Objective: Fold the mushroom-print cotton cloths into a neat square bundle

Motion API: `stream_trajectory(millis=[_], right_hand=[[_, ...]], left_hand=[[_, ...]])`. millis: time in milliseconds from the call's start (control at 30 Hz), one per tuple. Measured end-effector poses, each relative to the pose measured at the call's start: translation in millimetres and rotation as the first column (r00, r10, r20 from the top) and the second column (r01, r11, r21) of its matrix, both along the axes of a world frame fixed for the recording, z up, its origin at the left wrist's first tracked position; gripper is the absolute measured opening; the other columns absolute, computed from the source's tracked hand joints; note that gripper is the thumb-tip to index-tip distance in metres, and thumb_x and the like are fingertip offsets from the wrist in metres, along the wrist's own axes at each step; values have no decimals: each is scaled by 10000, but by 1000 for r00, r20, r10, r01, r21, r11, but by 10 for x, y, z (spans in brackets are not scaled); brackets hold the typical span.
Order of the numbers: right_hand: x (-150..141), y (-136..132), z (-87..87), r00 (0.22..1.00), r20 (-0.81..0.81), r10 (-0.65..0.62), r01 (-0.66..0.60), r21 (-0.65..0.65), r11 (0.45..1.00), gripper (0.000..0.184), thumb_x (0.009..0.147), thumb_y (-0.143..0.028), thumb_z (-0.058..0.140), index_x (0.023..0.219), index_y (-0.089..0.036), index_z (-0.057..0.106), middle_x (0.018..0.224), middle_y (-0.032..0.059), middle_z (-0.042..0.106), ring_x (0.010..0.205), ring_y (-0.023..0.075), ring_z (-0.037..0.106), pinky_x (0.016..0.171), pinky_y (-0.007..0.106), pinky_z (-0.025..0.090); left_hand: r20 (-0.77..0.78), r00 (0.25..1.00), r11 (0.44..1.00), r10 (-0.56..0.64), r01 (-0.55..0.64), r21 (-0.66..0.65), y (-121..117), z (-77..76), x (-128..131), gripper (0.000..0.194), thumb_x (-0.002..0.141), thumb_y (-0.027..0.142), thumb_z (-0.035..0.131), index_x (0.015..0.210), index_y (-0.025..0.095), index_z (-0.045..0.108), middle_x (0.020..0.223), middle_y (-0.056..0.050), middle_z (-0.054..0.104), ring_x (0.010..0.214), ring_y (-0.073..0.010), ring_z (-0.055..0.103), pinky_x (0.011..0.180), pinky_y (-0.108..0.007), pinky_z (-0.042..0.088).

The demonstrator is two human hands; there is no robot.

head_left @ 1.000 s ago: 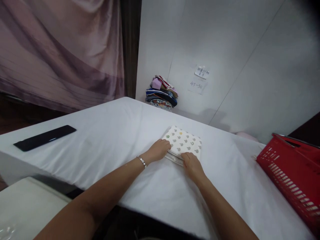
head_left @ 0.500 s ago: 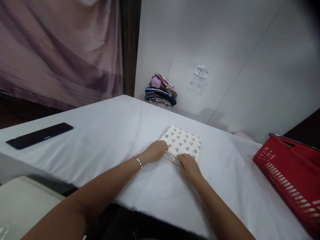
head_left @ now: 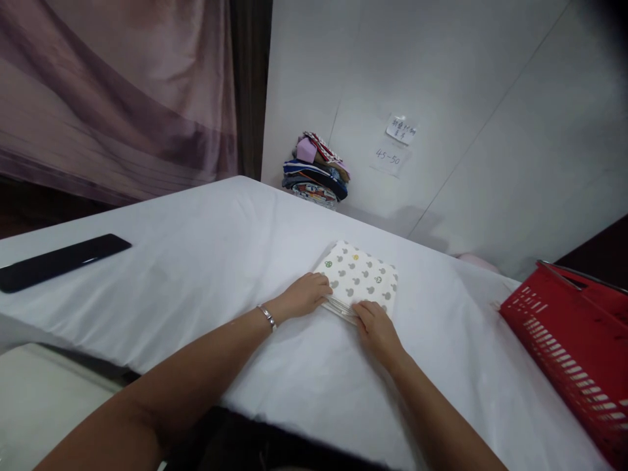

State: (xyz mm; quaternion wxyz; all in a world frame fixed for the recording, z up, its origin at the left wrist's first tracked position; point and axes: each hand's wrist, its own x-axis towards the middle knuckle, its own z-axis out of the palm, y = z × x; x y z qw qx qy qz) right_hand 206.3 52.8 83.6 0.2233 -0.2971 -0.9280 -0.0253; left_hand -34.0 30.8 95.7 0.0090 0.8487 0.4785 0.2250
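Observation:
A folded white cloth [head_left: 360,275] with grey, green and yellow prints lies on the white-covered table [head_left: 206,261], its layered folded edge facing me. At its near left corner, my left hand [head_left: 305,294] is closed on that edge, fingers on top. My right hand [head_left: 379,330] grips the same edge farther right, with the thumb side against the layers. Between the two hands a short stretch of the stacked layers shows. The exact kind of cloth item cannot be made out.
A red plastic basket [head_left: 569,347] stands on the right. At the far left of the table lies a flat black object [head_left: 63,261]. A stack of folded clothes [head_left: 316,171] sits beyond the far edge by the wall, near paper notes [head_left: 391,157]. A pinkish curtain [head_left: 122,98] hangs left.
The view has shifted slightly. Both hands stay at the near edge of the folded cloth, whose front layers look a little more pressed and bent between them.

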Motion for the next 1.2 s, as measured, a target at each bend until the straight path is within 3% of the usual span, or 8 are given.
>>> stream_trajectory(millis=[167,367,633,900,1200], right_hand=[[6,-9,-36,999,-44,-3,5,39,999,264,890,-142,393,1067,-179,585,998,98,602,903,216,525,778,358,447],[15,-8,45,999,-29,-18,16,-67,998,236,877,-192,449,1073,-164,578,1020,109,592,926,230,511,790,364,445],[-62,-5,118,996,69,-57,63,-90,994,211,864,-174,460,1022,-173,599,941,91,584,858,215,501,767,332,431],[-23,48,232,992,128,5,15,-150,989,251,859,-134,447,1050,-190,600,950,72,597,873,188,527,766,289,436],[-90,43,141,974,223,-40,40,2,999,232,827,-85,433,969,-155,603,883,88,576,829,205,504,733,307,413]], left_hand=[[20,1000,1000,-13,13,5,-7,-13,4,109,822,143,523,884,208,584,937,-31,567,913,-172,508,793,-301,382],[77,997,999,-27,29,-20,14,3,15,94,821,203,562,913,212,581,995,-29,565,947,-173,504,821,-310,368],[-24,999,999,-26,25,-31,27,50,37,51,841,197,541,875,209,578,908,-19,575,879,-171,494,763,-300,358],[-93,995,999,-46,46,-5,40,87,66,74,832,166,513,786,199,560,851,-27,565,858,-180,495,747,-303,364],[-218,976,997,-17,31,64,49,133,120,110,833,171,508,730,194,536,809,-27,563,792,-178,495,702,-309,358]])
